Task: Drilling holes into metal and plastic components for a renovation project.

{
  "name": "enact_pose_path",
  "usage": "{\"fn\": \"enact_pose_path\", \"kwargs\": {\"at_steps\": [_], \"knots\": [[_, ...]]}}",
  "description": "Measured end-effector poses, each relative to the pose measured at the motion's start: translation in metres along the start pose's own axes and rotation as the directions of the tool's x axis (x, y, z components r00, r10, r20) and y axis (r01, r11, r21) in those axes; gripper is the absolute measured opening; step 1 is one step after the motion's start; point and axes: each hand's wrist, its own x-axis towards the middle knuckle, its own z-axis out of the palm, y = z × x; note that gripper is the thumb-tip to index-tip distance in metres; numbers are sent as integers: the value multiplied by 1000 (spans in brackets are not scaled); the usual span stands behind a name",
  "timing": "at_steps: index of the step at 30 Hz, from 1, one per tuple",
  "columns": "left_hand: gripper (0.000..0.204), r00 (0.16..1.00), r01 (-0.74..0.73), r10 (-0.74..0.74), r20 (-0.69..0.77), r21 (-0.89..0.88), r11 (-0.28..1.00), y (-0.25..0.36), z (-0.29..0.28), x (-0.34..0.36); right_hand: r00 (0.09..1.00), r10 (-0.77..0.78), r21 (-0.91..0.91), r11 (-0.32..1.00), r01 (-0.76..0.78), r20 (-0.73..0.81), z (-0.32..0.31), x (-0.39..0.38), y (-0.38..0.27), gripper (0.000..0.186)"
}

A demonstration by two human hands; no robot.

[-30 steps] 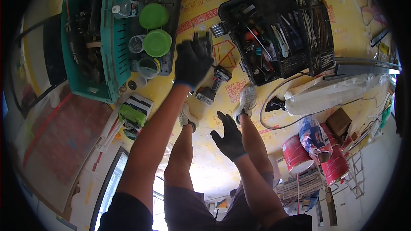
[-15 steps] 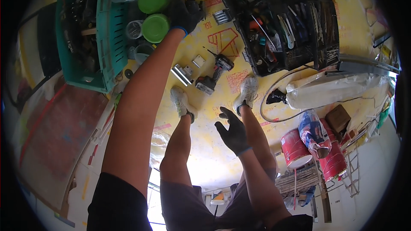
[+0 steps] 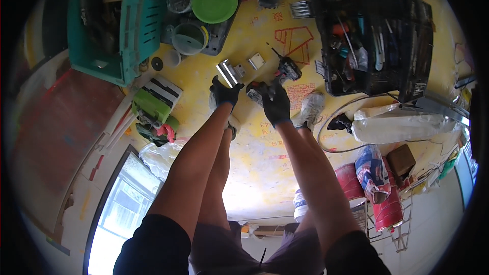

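One drill (image 3: 288, 70) slanted forward-right beneath the right hand (image 3: 277, 104), grip unclear; left hand (image 3: 224, 94), fingers spread, sat by silver hardware (image 3: 227, 73).

The left hand (image 3: 224, 94) has moved to the metal pieces (image 3: 227, 72), the right hand (image 3: 276, 104) onto the drill (image 3: 290, 69).

Above the frame's centre a cordless drill (image 3: 290, 69) lies on the floor (image 3: 254, 30) under the right hand (image 3: 276, 104), right of metal fittings (image 3: 229, 73) beside the left hand (image 3: 224, 94), with a toolbox (image 3: 326, 30) at upper right and, at upper left, a crate (image 3: 138, 33) left of tubs (image 3: 188, 39) on a tray (image 3: 220, 38).
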Motion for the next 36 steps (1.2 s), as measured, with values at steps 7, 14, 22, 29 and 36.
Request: {"fn": "enact_pose_path", "kwargs": {"at_steps": [7, 14, 22, 29, 36], "knots": [[109, 986, 133, -131, -101, 18, 991, 11, 34, 76, 857, -351, -492, 708, 506, 377, 62, 119, -12, 75], [91, 971, -142, 130, -201, -44, 989, -40, 16, 104, 799, -327, -530, 613, 586, 505, 106, 137, -2, 65], [37, 980, 90, 45, 195, -629, 773, -5, 53, 96, 909, -224, -46, 966, 255, 351, 134, 135, 71, 57], [20, 679, -615, 730, 78, -483, 623, -86, -12, 169, 904, 10, 270, 953, -138, 427, 181, 115, -26, 50], [27, 694, 532, 118, 710, -616, 581, -55, -72, 110, 719, 307, 88, 886, -454, 624, 114, 77, -76, 45]]}}
